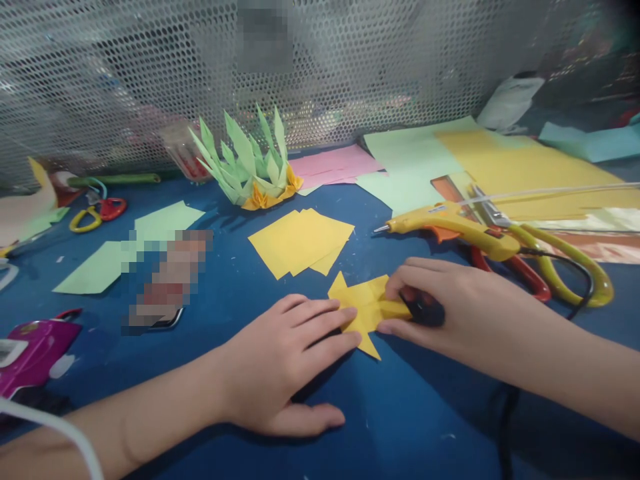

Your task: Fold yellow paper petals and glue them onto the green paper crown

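A partly folded piece of yellow paper (369,305) with pointed corners lies on the blue table, between both hands. My left hand (295,360) rests over its left side, fingers stretched out and fingertips on the paper, thumb apart on the tabletop. At the paper's right edge, my right hand (430,300) pinches a folded flap between thumb and fingers. Just beyond the hands sits a small stack of yellow paper sheets (303,241). Farther back stands a folded-paper piece (245,160) with green pointed leaves and an orange-yellow base.
A yellow glue gun (450,227) and large scissors (575,260) lie right. Green sheets (95,267), small scissors (100,213) and a purple device (35,353) are left. Pink paper (340,165) and large yellow sheets (520,167) lie before a perforated metal screen (350,60).
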A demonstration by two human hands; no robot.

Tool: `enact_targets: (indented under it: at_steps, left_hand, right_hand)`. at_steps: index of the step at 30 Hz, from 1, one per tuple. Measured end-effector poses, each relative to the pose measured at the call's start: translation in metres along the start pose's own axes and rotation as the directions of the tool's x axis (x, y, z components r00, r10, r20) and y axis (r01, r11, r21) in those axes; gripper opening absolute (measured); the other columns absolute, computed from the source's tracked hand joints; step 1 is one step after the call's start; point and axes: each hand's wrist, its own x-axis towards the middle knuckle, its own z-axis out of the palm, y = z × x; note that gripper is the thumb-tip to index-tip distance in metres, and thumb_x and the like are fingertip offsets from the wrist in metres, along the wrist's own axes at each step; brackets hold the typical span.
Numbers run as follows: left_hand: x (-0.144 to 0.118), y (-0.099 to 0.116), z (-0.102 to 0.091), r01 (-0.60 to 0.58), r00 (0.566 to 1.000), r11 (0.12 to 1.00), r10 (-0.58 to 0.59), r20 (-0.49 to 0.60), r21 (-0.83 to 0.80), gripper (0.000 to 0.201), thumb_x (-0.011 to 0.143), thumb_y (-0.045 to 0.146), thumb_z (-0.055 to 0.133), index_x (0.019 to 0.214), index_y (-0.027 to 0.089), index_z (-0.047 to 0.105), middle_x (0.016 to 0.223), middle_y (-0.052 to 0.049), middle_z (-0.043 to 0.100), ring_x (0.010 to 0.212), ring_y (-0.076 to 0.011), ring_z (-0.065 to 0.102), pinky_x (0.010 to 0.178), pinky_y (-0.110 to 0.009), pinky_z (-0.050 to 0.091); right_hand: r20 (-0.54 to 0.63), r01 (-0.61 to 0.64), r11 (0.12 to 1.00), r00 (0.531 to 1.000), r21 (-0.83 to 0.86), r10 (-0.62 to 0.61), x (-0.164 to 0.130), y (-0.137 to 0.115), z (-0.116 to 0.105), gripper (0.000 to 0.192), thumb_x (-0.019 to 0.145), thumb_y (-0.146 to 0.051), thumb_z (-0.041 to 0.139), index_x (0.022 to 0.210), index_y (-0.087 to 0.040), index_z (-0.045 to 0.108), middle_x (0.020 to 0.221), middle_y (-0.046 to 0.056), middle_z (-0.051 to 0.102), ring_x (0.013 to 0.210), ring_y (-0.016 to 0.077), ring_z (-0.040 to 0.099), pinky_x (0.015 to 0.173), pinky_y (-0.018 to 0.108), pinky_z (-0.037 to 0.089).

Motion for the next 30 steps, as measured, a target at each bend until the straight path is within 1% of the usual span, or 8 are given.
enact_targets:
  at_steps: [3,7,10,14,16,21,27,30]
  left_hand:
    - [-0.001,0.001,0.0,-0.101,0.994,0.995,0.101,-0.051,0.013,0.054,0.088,0.047,0.047,0.125,0.007,0.051,0.13,-0.018,0.056,0.116,-0.03,0.054,0.091,-0.043,0.045]
    - [0.0,0.006,-0.001,-0.14,0.986,0.99,0.14,-0.086,0.008,0.05,0.087,0.043,0.05,0.119,0.004,0.056,0.123,-0.018,0.061,0.106,-0.0267,0.06,0.089,-0.038,0.048]
    - [0.001,0.011,0.0,-0.141,0.986,0.99,0.139,-0.089,-0.018,0.051,0.088,0.045,0.049,0.119,0.005,0.056,0.124,-0.016,0.061,0.108,-0.0253,0.06,0.091,-0.037,0.047]
    - [-0.001,0.017,0.005,-0.1,0.988,0.995,0.096,-0.118,-0.026,0.049,0.088,0.043,0.047,0.122,0.009,0.054,0.127,-0.012,0.06,0.124,-0.0283,0.05,0.105,-0.042,0.038]
    - [-0.002,0.019,0.006,-0.078,0.988,0.996,0.073,-0.137,-0.031,0.049,0.087,0.041,0.05,0.122,0.007,0.054,0.127,-0.015,0.06,0.124,-0.0291,0.049,0.106,-0.042,0.038]
    - [-0.004,0.02,0.006,0.0,0.987,1.0,-0.005,-0.162,-0.031,0.042,0.088,0.029,0.052,0.12,0.002,0.053,0.124,-0.021,0.059,0.121,-0.0244,0.054,0.104,-0.033,0.043]
    - [-0.004,0.017,0.01,0.012,0.991,0.993,-0.027,-0.129,-0.117,0.045,0.087,0.026,0.049,0.126,0.005,0.047,0.13,-0.021,0.053,0.125,-0.0273,0.048,0.104,-0.04,0.044]
    - [-0.003,0.017,0.007,0.034,0.996,0.99,-0.045,-0.077,-0.139,0.043,0.086,0.026,0.05,0.125,0.006,0.048,0.133,-0.022,0.051,0.125,-0.0285,0.047,0.103,-0.042,0.044]
  right_hand:
    - [-0.006,0.036,0.99,0.999,0.136,-0.035,0.0,-0.002,0.0,0.016,0.074,-0.018,0.065,0.07,-0.02,0.05,0.069,-0.003,0.053,0.06,0.011,0.052,0.052,0.022,0.041]
    - [-0.156,0.211,0.952,0.971,0.22,-0.179,0.002,-0.002,0.002,0.013,0.078,-0.007,0.057,0.075,-0.019,0.054,0.082,0.001,0.055,0.077,0.0117,0.055,0.068,0.022,0.045]
    - [-0.197,0.371,0.919,0.919,0.132,-0.342,0.003,-0.001,0.004,0.012,0.086,-0.008,0.051,0.081,-0.018,0.057,0.085,0.004,0.057,0.079,0.0132,0.051,0.07,0.025,0.043]
    - [-0.154,0.518,0.854,0.84,-0.054,-0.52,0.004,0.002,0.008,0.016,0.093,-0.013,0.044,0.086,-0.017,0.058,0.085,0.004,0.063,0.077,0.0156,0.049,0.067,0.031,0.036]
    - [-0.157,0.549,0.832,0.817,-0.085,-0.555,0.004,0.003,0.01,0.018,0.095,-0.014,0.041,0.087,-0.016,0.058,0.084,0.004,0.065,0.079,0.0165,0.051,0.066,0.032,0.034]
    - [-0.155,0.596,0.801,0.788,-0.056,-0.596,0.002,0.002,0.007,0.024,0.098,-0.014,0.034,0.091,-0.016,0.058,0.087,0.003,0.068,0.084,0.0162,0.053,0.068,0.032,0.033]
    - [-0.098,0.637,0.767,0.761,-0.068,-0.641,0.001,0.002,0.0,0.032,0.098,-0.011,0.028,0.097,-0.016,0.06,0.086,0.004,0.067,0.083,0.0157,0.054,0.07,0.033,0.036]
    - [-0.075,0.645,0.76,0.756,-0.081,-0.65,0.001,0.004,-0.002,0.034,0.098,-0.01,0.026,0.096,-0.017,0.06,0.083,0.004,0.065,0.081,0.0151,0.055,0.071,0.032,0.037]
